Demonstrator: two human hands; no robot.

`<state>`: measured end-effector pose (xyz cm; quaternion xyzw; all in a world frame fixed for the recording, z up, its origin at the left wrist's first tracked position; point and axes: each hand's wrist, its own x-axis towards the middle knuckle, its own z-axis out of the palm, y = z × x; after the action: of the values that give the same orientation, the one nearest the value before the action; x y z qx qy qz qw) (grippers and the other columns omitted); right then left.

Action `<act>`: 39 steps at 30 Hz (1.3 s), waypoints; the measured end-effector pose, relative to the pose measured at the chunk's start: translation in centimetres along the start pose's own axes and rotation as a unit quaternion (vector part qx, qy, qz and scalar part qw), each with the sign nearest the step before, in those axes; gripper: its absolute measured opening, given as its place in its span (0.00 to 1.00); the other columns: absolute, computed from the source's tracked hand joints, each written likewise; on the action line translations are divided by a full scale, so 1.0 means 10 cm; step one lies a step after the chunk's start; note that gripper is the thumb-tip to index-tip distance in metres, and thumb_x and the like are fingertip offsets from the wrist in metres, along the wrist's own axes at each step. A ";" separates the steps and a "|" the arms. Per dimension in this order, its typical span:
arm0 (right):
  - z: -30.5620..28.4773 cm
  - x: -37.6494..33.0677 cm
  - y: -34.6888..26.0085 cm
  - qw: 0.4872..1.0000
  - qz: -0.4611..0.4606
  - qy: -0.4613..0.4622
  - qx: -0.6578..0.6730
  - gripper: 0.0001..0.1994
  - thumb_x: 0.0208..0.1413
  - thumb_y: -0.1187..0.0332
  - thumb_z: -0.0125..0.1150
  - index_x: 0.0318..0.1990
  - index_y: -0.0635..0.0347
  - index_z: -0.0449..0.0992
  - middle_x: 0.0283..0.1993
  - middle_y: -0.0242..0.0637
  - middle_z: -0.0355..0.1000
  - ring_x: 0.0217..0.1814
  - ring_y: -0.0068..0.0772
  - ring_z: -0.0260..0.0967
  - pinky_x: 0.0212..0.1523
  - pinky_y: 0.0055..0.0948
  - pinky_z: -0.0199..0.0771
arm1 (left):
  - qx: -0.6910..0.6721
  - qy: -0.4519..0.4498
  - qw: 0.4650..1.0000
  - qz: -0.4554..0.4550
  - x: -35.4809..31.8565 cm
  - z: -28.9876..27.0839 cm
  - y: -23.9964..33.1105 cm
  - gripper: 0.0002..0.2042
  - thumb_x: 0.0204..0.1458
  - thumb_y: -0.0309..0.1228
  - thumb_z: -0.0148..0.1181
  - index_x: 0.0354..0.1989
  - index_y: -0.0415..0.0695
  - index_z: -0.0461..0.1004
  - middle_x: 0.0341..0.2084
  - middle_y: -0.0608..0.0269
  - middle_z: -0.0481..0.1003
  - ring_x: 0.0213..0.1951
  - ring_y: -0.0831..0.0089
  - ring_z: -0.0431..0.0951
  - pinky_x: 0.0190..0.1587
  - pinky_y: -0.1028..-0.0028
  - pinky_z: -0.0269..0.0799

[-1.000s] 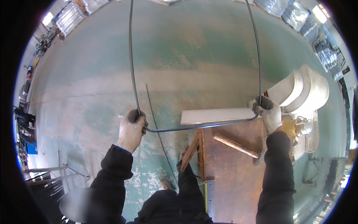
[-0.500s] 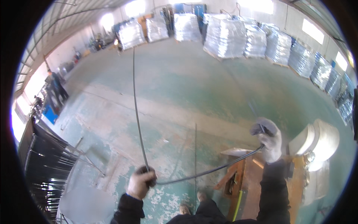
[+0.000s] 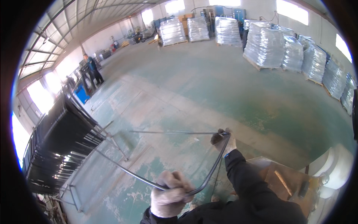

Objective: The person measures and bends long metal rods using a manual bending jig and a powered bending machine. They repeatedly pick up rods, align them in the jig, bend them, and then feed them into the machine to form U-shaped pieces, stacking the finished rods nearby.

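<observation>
Between my hands is a thin, shiny black metal tube [image 3: 215, 168], bent into a U shape with two long straight legs. My left hand [image 3: 169, 196], in a pale work glove, is closed round the tube close to its nearer bend. One leg runs from there out to the left, toward a stack of black bent tubes [image 3: 56, 138]. Farther forward, my right hand [image 3: 225, 141], also gloved, grips near the other bend. From it the second leg points left above the floor. The fingertips of both hands are partly hidden.
The stacked tubes rest on a metal stand [image 3: 117, 147] at left. At lower right are a brown work surface [image 3: 278, 179] and white rounded machine parts [image 3: 335, 168]. A person [image 3: 93, 68] stands at far left. Wrapped pallets [image 3: 263, 46] line the back.
The tube has swung round so its legs point left instead of ahead. My right hand has moved left and forward, my left hand lower and rightward. The view has turned left toward the stack.
</observation>
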<state>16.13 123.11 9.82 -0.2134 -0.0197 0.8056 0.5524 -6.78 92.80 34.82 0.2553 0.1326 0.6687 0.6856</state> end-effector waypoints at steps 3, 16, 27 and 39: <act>-0.01 0.02 0.67 0.996 0.070 -0.026 0.054 0.23 0.77 0.45 0.54 0.40 0.55 0.82 0.29 0.38 0.68 0.37 0.43 0.70 0.42 0.45 0.72 | 0.052 0.042 0.997 0.031 -0.06 0.29 -0.11 0.14 0.57 0.09 0.75 0.39 0.42 0.77 0.41 0.49 0.81 0.36 0.59 0.84 0.37 0.63 0.81; 0.06 -0.28 1.97 0.981 0.153 0.027 0.116 0.24 0.77 0.48 0.47 0.38 0.58 0.77 0.25 0.31 0.54 0.33 0.34 0.56 0.39 0.38 0.61 | 0.283 0.010 0.952 0.115 -0.21 0.35 -0.02 0.13 0.55 0.08 0.77 0.37 0.40 0.80 0.38 0.47 0.86 0.42 0.62 0.87 0.42 0.65 0.83; 0.15 -0.49 2.04 0.975 0.174 0.060 0.121 0.22 0.75 0.49 0.48 0.37 0.58 0.77 0.26 0.31 0.56 0.33 0.34 0.57 0.39 0.39 0.60 | 0.319 -0.027 0.939 0.128 -0.29 0.37 -0.03 0.14 0.53 0.09 0.79 0.37 0.39 0.81 0.39 0.49 0.86 0.42 0.62 0.89 0.44 0.66 0.84; 0.15 -0.51 2.09 0.974 0.156 0.088 0.141 0.21 0.75 0.51 0.50 0.37 0.59 0.77 0.26 0.32 0.55 0.31 0.35 0.56 0.37 0.41 0.60 | 0.329 -0.006 0.939 0.100 -0.37 0.35 0.00 0.14 0.52 0.08 0.78 0.35 0.40 0.81 0.39 0.48 0.86 0.41 0.63 0.89 0.43 0.67 0.83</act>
<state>-1.37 110.68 7.26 -0.2041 0.1766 0.8546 0.4436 -5.20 88.58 37.18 0.4827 0.3146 0.6515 0.4936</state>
